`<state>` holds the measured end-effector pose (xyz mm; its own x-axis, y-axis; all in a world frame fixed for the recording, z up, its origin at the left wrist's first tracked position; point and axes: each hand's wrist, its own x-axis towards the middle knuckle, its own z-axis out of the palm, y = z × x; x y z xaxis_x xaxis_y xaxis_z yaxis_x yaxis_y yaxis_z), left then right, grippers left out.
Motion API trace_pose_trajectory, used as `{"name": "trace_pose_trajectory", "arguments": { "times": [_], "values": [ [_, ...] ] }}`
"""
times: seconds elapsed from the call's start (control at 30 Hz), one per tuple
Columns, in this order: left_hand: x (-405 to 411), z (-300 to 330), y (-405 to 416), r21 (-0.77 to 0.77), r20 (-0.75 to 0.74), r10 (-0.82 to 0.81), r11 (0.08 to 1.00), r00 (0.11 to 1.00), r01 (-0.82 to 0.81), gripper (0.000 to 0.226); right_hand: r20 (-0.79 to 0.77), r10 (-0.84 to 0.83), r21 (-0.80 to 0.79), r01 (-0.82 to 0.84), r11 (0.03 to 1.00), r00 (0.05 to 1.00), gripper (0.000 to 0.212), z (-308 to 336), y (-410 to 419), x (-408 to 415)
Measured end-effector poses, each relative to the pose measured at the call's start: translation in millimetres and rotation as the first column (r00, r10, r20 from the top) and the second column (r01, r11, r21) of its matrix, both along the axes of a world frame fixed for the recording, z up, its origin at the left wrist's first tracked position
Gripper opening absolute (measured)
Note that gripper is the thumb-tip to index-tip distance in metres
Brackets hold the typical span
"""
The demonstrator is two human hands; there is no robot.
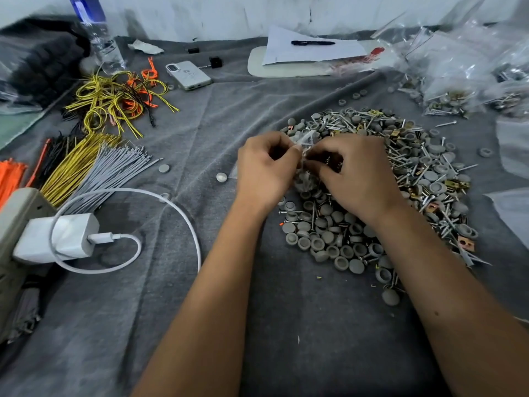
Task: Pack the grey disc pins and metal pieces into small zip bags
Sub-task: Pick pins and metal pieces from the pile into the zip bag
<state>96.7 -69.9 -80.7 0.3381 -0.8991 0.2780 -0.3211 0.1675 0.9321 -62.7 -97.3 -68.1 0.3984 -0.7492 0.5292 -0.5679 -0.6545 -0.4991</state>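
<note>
Zip bag (304, 144) (partly filled) is pinched by left hand (264, 167) and right hand (353, 174) fingers, likely for sealing; hardware pile (400, 179) at three o'clock.

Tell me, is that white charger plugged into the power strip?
Plugged in. The white charger sits against the power strip at the left edge, its cable looping across the grey cloth.

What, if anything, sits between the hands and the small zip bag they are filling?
Nothing visible does. The left hand and right hand both pinch the small zip bag directly, over the near-left edge of the pile of grey disc pins and metal pieces.
</note>
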Motion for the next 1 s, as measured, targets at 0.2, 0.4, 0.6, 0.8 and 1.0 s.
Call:
{"name": "trace_pose_trajectory", "arguments": {
  "times": [0.2,0.4,0.6,0.8,1.0],
  "values": [
    [0.0,1.9,1.1,-0.04,-0.095,-0.005,0.999,0.996,0.001,0.018,0.16,-0.03,0.105,0.013,0.994,0.987,0.013,3.2,2.1,1.7],
    [2.5,4.5,2.6,-0.039,-0.283,0.013,0.999,0.959,-0.025,0.02,0.305,0.051,0.16,-0.104,0.982,0.951,0.016,5.2,3.4,4.6],
    [9.9,11.0,1.6,-0.031,-0.445,0.099,0.992,0.89,-0.126,0.028,0.242,0.083,0.146,-0.121,0.982,0.967,0.018,2.8,2.7,2.1],
    [14.9,15.0,1.9,-0.024,-0.605,0.133,0.982,0.785,-0.185,0.026,-0.302,0.267,0.115,-0.243,0.963,0.915,0.022,0.3,10.9,13.2],
    [16.8,15.0,2.4,-0.016,-0.638,0.13,0.983,0.759,-0.182,0.027,-0.328,0.306,0.199,-0.252,0.947,0.894,0.016,5.2,14.4,14.7]
  ]
}}
